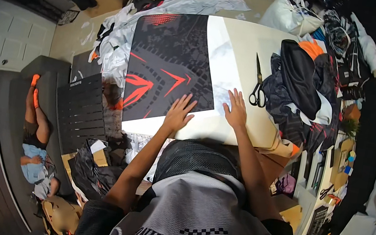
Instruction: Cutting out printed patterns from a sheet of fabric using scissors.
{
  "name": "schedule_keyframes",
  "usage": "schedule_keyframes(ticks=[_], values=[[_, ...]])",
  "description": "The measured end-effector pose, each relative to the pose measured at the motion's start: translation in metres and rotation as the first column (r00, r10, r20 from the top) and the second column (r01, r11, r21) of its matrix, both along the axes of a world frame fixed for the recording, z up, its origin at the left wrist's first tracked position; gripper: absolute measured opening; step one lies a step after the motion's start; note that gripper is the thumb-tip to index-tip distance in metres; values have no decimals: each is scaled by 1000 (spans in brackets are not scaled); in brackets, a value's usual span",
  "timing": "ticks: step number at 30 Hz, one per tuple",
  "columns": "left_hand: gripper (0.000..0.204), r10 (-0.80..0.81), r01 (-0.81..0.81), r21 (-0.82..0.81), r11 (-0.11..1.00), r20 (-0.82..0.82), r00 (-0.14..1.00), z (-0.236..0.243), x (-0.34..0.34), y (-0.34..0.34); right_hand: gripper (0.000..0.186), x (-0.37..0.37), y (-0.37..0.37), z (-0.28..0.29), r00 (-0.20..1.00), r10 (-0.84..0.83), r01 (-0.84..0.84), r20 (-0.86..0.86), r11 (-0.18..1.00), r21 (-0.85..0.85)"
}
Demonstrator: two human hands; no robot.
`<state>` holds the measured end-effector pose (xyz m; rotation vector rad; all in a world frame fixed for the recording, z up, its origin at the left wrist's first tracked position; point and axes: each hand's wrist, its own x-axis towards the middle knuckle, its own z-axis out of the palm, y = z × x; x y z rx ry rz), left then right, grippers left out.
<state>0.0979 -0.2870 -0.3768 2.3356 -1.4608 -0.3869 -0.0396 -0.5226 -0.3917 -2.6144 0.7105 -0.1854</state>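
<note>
A black printed fabric panel (169, 64) with red arrow shapes and grey tyre-track marks lies flat on a pale table (248, 38). White margins run along its right and near sides. My left hand (179, 113) rests palm down on the panel's near right corner, fingers spread. On the white margin to the right, my right hand (235, 109) lies flat with its fingers stretched out. Neither hand holds anything. Black-handled scissors (257, 87) lie on the table beyond my right hand, blades pointing away from me.
A heap of dark fabric (298, 81) with orange and white pieces covers the table's right end. White cloth (114, 50) hangs along the left edge. A white sack (292, 15) stands at the far right. Another person (38, 137) lies on a grey sofa (20, 94) at left.
</note>
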Motion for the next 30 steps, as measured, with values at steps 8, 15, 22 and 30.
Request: schedule_keyframes(ticks=[8,15,22,30], values=[[56,208,-208,27,978,24,978,-3,-27,83,54,2,-13,4,1000,9,-10,14,998,58],[56,466,-467,115,877,35,884,10,-48,108,55,2,-5,-4,1000,-2,3,-25,999,44],[57,271,-290,-177,941,-121,955,20,-22,30,57,7,2,-7,997,37,-38,68,999,12],[59,68,-72,55,996,71,995,9,-27,35,58,1,2,-8,999,30,-31,30,999,34]])
